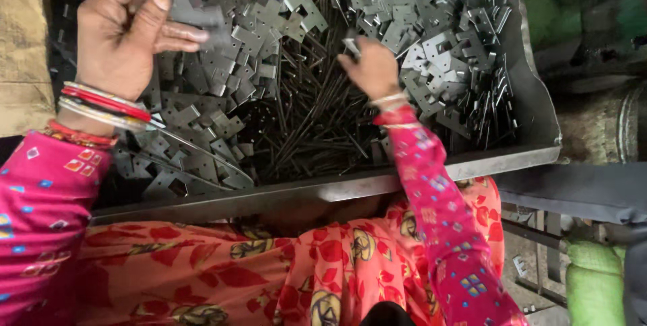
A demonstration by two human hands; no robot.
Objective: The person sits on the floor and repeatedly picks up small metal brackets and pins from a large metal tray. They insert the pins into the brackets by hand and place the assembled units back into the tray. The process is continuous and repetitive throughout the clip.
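Far left, at nine o'clock, a pink sleeve (40,211) with small coloured diamonds comes up into view, and above it a wrist stacked with red and pale bangles (101,105). Up at eleven o'clock sits the left hand (125,29), fingers curled in, thumb pressed over the top, pinching a flat grey plate (195,16) that pokes out toward one o'clock from the fingertips. It is closed on that plate, held just above the heap.

Below it, the tray (377,181) shows its bare metal front rim running from eight o'clock across to three. Inside lies a heap of stamped, notched plates (216,107), thick on the left, and dead centre a dark bundle of thin rods (310,114), lying mostly toward twelve o'clock.

Moving right, the right hand (371,70) is down among the rods near the middle, back of the hand to the camera. Its fingers bend around a small pale piece (350,46) at its eleven o'clock; the hold looks closed on it, though the piece is blurred.

Further right, more plates (451,43) pile against the tray's far wall. At five o'clock, the right sleeve (448,232) crosses red floral cloth (222,265). At three o'clock, something green (593,279) sits outside the tray.
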